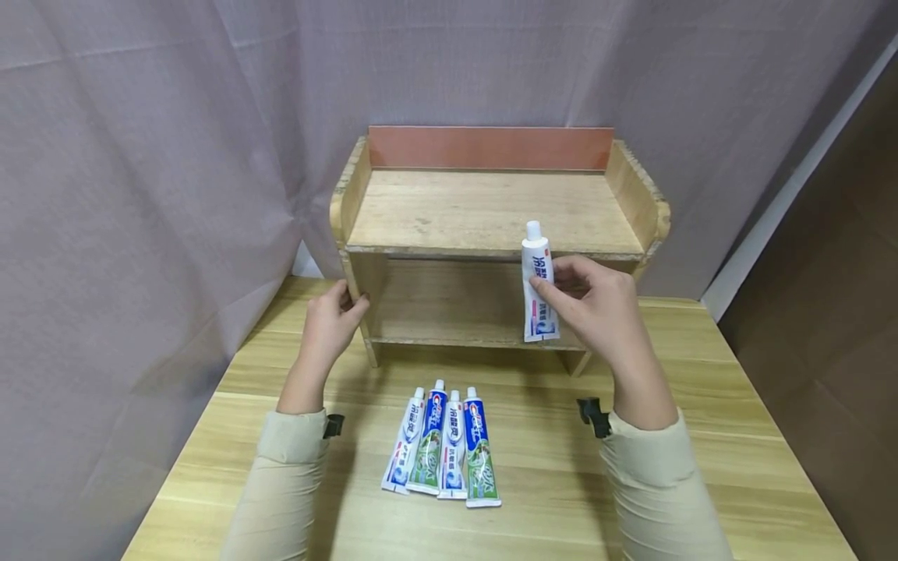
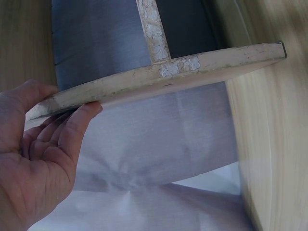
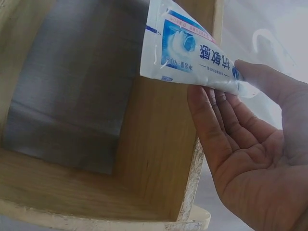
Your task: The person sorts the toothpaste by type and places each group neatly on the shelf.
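My right hand (image 1: 599, 304) pinches a white toothpaste tube (image 1: 539, 292) between thumb and fingers, cap up, in front of the wooden shelf (image 1: 484, 210). From the right wrist view, the tube's flat crimped end (image 3: 151, 43) points away from the palm. At the shelf's left side panel (image 2: 120, 84), my left hand (image 1: 331, 323) grips the front edge, thumb on one face and fingers on the other. Two blue-green toothpaste tubes (image 1: 480, 452) and two white toothpaste tubes (image 1: 405, 444) lie side by side on the table, caps toward the shelf.
The shelf has an upper board (image 1: 484, 206), a lower board (image 1: 449, 300) and a reddish back strip (image 1: 491, 148). It stands on a wood-grain table (image 1: 547, 499). Grey curtain (image 1: 175, 156) hangs behind and to the left; a brown panel (image 1: 828, 312) is at the right.
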{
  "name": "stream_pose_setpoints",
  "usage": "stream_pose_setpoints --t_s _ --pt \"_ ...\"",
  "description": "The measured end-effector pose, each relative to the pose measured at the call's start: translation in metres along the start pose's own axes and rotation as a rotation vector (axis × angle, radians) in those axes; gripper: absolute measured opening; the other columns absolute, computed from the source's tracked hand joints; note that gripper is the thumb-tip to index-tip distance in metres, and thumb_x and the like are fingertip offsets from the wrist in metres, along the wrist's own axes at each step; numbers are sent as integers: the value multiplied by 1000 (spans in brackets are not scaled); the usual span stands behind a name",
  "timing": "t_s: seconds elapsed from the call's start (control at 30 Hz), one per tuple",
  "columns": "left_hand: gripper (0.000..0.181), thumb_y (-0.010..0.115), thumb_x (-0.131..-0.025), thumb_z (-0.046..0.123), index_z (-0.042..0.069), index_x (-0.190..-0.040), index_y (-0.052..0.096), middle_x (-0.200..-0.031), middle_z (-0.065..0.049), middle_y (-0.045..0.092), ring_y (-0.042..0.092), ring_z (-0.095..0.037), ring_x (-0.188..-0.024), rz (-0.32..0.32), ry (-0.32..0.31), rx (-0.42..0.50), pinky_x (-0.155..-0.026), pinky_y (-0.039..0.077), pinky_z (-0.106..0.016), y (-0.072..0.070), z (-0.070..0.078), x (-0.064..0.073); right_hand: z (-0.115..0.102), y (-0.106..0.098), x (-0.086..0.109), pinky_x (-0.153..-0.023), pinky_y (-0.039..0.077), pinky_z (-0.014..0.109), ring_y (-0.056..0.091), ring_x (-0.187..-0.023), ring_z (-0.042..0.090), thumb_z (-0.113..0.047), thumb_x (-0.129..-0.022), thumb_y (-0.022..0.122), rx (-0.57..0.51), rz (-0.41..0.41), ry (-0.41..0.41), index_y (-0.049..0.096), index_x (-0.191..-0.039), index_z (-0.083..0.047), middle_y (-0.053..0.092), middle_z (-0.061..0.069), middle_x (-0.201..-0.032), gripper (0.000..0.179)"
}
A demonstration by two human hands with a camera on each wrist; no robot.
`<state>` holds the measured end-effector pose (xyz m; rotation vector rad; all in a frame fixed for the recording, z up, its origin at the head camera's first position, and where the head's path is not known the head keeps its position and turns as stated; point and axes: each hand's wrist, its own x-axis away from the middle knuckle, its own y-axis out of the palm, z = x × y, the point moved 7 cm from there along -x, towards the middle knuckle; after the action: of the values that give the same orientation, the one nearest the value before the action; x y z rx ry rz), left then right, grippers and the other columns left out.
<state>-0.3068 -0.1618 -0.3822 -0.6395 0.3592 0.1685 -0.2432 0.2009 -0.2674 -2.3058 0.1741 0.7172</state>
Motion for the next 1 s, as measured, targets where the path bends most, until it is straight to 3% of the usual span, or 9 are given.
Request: stream_pose_setpoints --t_s 1.0 --pt "33 64 -96 21 0 -120 66 -116 -23 70 70 -35 -106 -24 -21 26 -88 60 -43 -1 1 1 -11 -16 -28 -67 50 7 73 -84 26 -28 -91 76 23 2 26 73 -105 -3 75 13 -99 29"
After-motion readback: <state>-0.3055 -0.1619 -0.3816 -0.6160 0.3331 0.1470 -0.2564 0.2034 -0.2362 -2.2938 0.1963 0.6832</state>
